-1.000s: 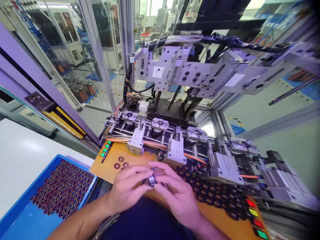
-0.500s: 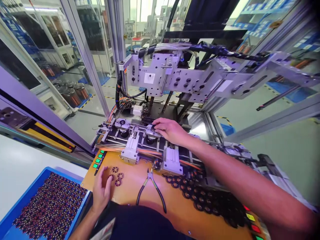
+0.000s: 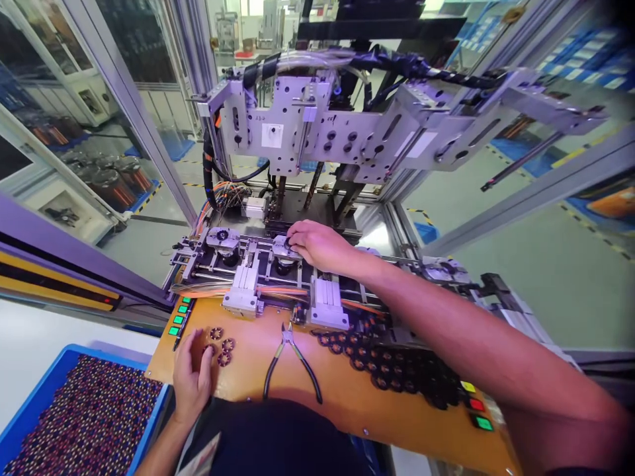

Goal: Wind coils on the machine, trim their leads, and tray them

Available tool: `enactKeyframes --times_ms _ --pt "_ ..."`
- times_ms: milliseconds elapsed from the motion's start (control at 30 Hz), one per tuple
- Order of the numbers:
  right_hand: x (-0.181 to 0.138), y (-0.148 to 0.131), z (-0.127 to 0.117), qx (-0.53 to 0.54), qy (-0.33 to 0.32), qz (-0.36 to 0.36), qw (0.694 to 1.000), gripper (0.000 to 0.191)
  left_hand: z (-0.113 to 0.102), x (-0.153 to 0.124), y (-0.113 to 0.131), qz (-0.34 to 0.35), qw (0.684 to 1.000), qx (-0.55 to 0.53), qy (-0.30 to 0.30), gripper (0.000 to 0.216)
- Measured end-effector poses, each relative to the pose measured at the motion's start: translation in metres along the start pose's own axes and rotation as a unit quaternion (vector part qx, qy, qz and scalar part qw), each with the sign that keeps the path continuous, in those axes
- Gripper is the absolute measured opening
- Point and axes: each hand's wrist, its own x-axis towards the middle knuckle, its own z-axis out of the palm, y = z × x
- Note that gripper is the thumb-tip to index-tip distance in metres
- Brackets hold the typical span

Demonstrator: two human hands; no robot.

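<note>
My right hand (image 3: 320,244) reaches forward over the machine, its fingers curled down onto the second round metal fixture (image 3: 282,250) from the left; what they hold is hidden. My left hand (image 3: 192,378) rests on the orange board (image 3: 342,403), fingers spread, fingertips at one of three small dark wound rings (image 3: 221,345). Black-handled cutting pliers (image 3: 290,360) lie on the board between my arms. Another round fixture (image 3: 223,238) stands empty to the left.
A blue tray (image 3: 74,423) full of several small rings sits at lower left. Many dark rings (image 3: 397,370) lie on the board's right half. Green buttons (image 3: 177,318) line the left edge, coloured buttons (image 3: 476,404) the right. A grey gantry (image 3: 347,132) hangs overhead.
A second ago both hands held a small metal part together near my body. The pliers now lie on the board, my right hand went out to the fixture and my left to the rings.
</note>
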Motion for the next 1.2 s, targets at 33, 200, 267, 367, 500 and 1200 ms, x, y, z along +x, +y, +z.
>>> enactKeyframes --times_ms 33,200,267,367,500,1200 --pt "0.001 -0.001 0.000 -0.006 -0.006 0.002 1.000 0.022 0.000 0.000 0.000 0.000 1.000 0.000 0.000 0.044" --pt "0.001 -0.005 -0.007 -0.029 -0.023 -0.002 0.999 0.022 0.000 0.001 0.002 0.004 1.000 0.007 0.005 0.042" --pt "-0.003 -0.008 -0.009 -0.036 -0.016 -0.002 0.999 0.025 0.000 0.000 0.003 0.007 1.000 0.010 0.009 0.041" --pt "-0.014 -0.011 -0.007 -0.044 -0.004 -0.006 0.999 0.036 0.001 -0.002 0.003 0.016 1.000 0.016 0.016 0.040" --pt "-0.027 -0.013 0.003 -0.042 0.021 -0.010 0.999 0.043 -0.013 0.005 0.015 0.048 0.998 0.020 0.025 0.043" --pt "-0.266 -0.171 0.055 0.025 0.276 0.245 0.929 0.040 0.056 0.185 0.194 0.378 0.835 0.225 -0.331 0.048"
